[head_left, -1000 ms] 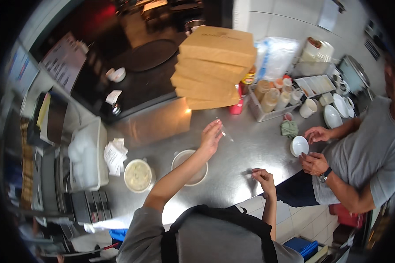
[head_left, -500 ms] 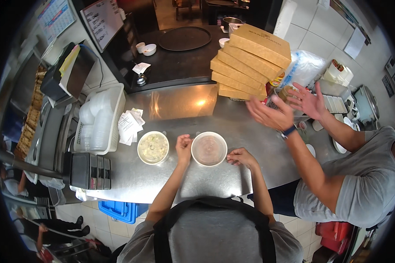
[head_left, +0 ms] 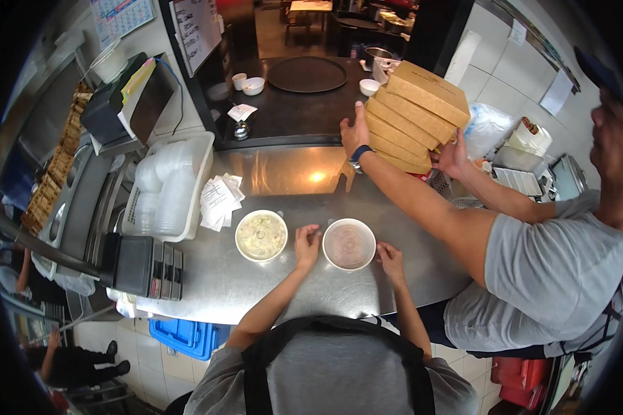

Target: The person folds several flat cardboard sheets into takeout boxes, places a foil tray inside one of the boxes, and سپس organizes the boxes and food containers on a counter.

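Note:
A round white bowl with a see-through lid and brownish contents stands on the steel counter in front of me. My left hand is just left of it, fingers loosely bent and holding nothing, a small gap from the rim. At the opposite side, my right hand has its fingertips at the rim; whether they touch it is hard to tell. The fingers are loosely curled, not wrapped around anything. Left of my left hand sits a second white lidded bowl, its contents pale with green bits.
A co-worker at right has both hands around a leaning stack of brown cardboard boxes, one arm reaching across the counter. At left are paper slips, a basket of clear plastic containers and a dark drawer unit.
The co-worker's hands, raised and apart from the boxes before, now hold the stack's sides. The view has shifted, so the counter appears further right. My hands stay beside the same bowl.

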Demonstrator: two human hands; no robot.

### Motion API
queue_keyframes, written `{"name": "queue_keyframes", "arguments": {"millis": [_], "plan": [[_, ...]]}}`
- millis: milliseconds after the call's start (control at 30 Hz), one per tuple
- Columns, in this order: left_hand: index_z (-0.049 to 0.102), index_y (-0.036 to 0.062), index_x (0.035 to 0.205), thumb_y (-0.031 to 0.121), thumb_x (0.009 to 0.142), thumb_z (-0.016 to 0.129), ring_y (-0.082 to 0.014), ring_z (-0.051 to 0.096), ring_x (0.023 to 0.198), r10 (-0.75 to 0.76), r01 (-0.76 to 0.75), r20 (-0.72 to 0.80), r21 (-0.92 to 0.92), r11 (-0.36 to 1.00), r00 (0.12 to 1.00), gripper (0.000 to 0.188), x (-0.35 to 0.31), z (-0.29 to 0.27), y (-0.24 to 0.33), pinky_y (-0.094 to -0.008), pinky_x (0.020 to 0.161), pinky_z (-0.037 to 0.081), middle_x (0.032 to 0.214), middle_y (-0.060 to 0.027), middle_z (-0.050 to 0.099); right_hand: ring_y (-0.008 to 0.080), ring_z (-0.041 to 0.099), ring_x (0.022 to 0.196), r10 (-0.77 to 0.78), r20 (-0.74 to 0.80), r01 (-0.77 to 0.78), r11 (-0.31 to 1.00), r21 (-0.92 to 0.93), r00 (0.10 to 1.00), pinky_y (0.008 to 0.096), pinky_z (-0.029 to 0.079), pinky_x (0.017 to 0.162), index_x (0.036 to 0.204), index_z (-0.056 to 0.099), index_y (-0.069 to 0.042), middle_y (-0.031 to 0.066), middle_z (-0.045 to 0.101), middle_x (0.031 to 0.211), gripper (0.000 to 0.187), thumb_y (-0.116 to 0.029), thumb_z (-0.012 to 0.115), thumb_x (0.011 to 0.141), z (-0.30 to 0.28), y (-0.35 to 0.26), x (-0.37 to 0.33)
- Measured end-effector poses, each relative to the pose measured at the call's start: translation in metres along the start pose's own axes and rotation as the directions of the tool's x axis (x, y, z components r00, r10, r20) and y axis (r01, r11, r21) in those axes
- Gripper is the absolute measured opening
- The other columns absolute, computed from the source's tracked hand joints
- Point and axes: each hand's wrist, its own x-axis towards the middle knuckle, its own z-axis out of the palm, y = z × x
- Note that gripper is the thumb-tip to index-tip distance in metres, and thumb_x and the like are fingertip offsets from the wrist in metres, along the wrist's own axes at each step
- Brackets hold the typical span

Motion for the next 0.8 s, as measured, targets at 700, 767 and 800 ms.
{"name": "queue_keyframes", "arguments": {"millis": [700,767,800], "plan": [[0.022,0.0013,0.141,0.037,0.098,0.036,-0.0214,0.024,0.134,-0.101,0.073,-0.031,-0.485,0.872,0.994,0.058,-0.009,-0.155,0.128,-0.034,0.11,0.017,0.144,-0.0128,0.027,0.0178,0.044,0.12,-0.18,0.332,-0.096,0.737,0.669,0.926,0.0343,0.036,0.1,0.131,0.04,-0.005,0.0083,0.048,0.129,0.046,-0.033,0.048,0.095,0.207,-0.173,-0.035],[0.027,0.0002,0.14,0.041,0.097,0.035,-0.0214,0.028,0.132,-0.138,0.099,-0.049,-0.467,0.879,0.989,0.059,-0.006,-0.171,0.098,-0.0337,0.109,0.019,0.142,-0.0127,0.032,0.0184,0.042,0.122,-0.171,0.411,-0.127,0.788,0.603,0.895,0.0333,0.034,0.101,0.134,0.035,-0.005,0.009,0.044,0.132,0.052,-0.035,0.049,0.094,0.229,-0.155,-0.019],[0.027,0.0002,0.14,0.041,0.097,0.035,-0.0214,0.028,0.132,-0.12,0.086,-0.043,-0.466,0.881,0.992,0.059,-0.007,-0.182,0.076,-0.0337,0.109,0.019,0.142,-0.0127,0.032,0.0192,0.04,0.124,-0.159,0.457,-0.149,0.81,0.567,0.875,0.0328,0.032,0.103,0.137,0.031,-0.004,0.0101,0.041,0.135,0.057,-0.036,0.05,0.093,0.24,-0.148,-0.013]]}}
